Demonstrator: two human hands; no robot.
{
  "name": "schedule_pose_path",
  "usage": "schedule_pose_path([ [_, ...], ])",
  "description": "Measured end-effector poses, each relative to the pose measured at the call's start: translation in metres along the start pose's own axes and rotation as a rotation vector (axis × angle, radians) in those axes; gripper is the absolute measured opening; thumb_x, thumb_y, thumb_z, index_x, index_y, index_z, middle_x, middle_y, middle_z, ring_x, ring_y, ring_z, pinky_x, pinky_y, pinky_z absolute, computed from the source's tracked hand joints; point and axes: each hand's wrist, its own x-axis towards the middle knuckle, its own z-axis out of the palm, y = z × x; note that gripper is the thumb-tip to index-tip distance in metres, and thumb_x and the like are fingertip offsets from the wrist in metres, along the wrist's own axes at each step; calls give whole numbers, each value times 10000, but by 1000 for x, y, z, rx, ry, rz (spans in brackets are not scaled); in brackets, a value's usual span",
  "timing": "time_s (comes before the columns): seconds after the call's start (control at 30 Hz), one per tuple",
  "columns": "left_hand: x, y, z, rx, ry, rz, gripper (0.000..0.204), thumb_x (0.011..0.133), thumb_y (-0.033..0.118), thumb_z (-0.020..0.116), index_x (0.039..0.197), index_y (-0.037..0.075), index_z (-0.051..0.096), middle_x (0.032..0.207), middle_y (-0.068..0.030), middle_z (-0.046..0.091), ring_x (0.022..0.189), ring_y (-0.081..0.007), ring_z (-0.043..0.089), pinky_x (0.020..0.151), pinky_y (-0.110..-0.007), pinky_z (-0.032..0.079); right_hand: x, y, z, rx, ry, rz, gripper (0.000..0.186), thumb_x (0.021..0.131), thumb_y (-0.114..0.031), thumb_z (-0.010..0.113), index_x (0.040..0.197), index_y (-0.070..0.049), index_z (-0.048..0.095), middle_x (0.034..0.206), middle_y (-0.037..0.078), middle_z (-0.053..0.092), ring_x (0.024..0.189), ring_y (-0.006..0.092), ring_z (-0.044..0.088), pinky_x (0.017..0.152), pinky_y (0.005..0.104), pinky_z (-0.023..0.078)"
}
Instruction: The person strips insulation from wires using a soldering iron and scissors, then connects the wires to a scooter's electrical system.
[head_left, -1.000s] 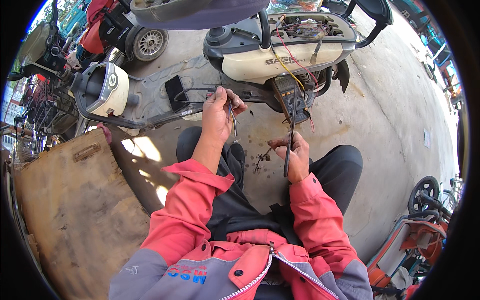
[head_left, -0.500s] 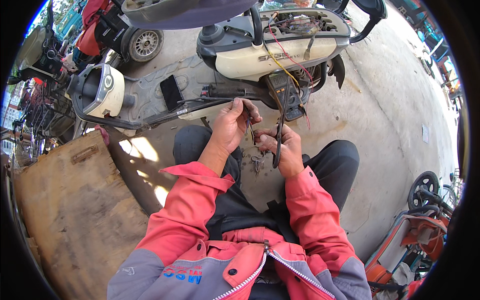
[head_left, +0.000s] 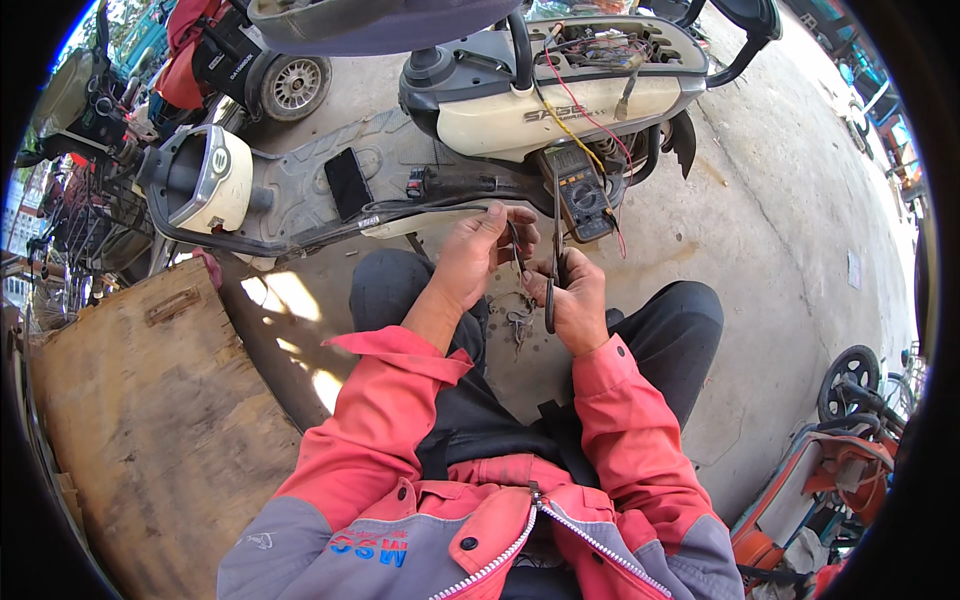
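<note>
My left hand (head_left: 470, 255) is closed around the end of a black cable (head_left: 425, 208) that comes from the scooter's side. Thin wires (head_left: 517, 245) stick out of it towards my right hand. My right hand (head_left: 578, 300) grips dark scissors (head_left: 557, 215), their long blades pointing away from me and a looped handle below. Its thumb and fingertips are close by the wire ends; whether they pinch a wire is too small to tell. Just past the scissors, a multimeter (head_left: 582, 200) leans against the scooter, with red and yellow leads (head_left: 553, 112).
The white and grey scooter (head_left: 480, 130) lies across in front of me, a phone (head_left: 348, 184) on its footboard. On the left is a wooden board (head_left: 150, 400). Small metal bits (head_left: 519, 325) lie on the concrete between my knees. An orange machine (head_left: 815, 480) stands at right.
The scissors have swung more upright, their tips moving left. My hands have shifted slightly, still close together at the wires. The whole view has drifted a little.
</note>
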Motion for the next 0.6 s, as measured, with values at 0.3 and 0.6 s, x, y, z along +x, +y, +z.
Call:
schedule_pose_path([
  [0.3, -5, -2, -5, 350, 10, -13, 220, 934, 163, 689, 1026, -35, 664, 883, -57, 671, 752, -137, 667, 696, -278, 565, 3, 3, -7, -204, 111, -79, 181, 808, -30, 751, 816, -14, 571, 724, -17, 561, 639, 48, 479, 544, 220, 394],
  [0.6, -6, -4, -8, 313, -9, -79, 178, 956, 112, 633, 1022, -51, 663, 853, -49, 665, 742, -132, 661, 701, -273, 565, 5, -1, -13, -128, 209, -65, 190, 842, -70, 749, 835, 4, 574, 713, 14, 596, 628, 63, 516, 537, 225, 405],
])
